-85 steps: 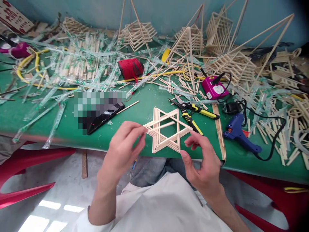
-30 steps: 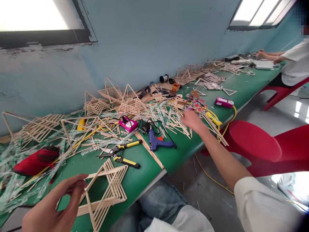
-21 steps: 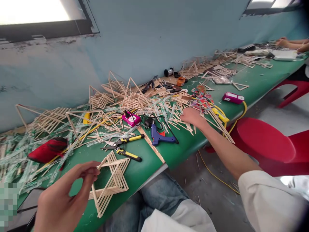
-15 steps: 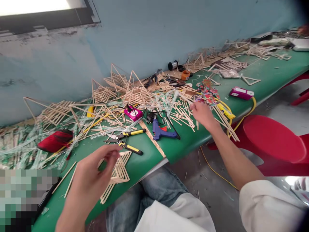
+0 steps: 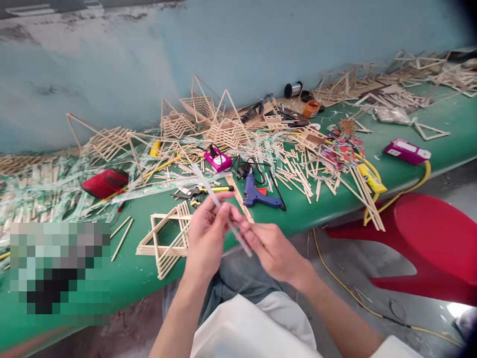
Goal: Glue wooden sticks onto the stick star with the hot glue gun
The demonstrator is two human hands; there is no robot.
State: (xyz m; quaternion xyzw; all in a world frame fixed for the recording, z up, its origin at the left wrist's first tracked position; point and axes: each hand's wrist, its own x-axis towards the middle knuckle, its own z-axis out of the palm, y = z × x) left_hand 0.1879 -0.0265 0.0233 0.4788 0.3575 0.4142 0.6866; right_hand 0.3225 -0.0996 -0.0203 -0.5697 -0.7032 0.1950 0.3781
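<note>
Between the thumb and fingers of my left hand [image 5: 208, 231] I pinch a pale see-through stick [image 5: 212, 191], which slants across in front of me, its upper end pointing away and to the left. Bent fingers of my right hand [image 5: 274, 248] meet it near its lower end (whether they truly grip it, I cannot tell). On the green table [image 5: 143, 206], just left of my left hand, lies a wooden star [image 5: 164, 246], its right side partly hidden behind my hand. Beyond my fingers are the yellow-handled cutters [image 5: 201, 193], partly covered too, and to their right a wooden strip [image 5: 238, 194] and a blue glue gun [image 5: 257, 196]. Farther back sits a pink socket box [image 5: 218, 160] with a black plug in it. Off to the left I see a red bundle [image 5: 106, 183] and two loose sticks [image 5: 122, 240], near each other.
</note>
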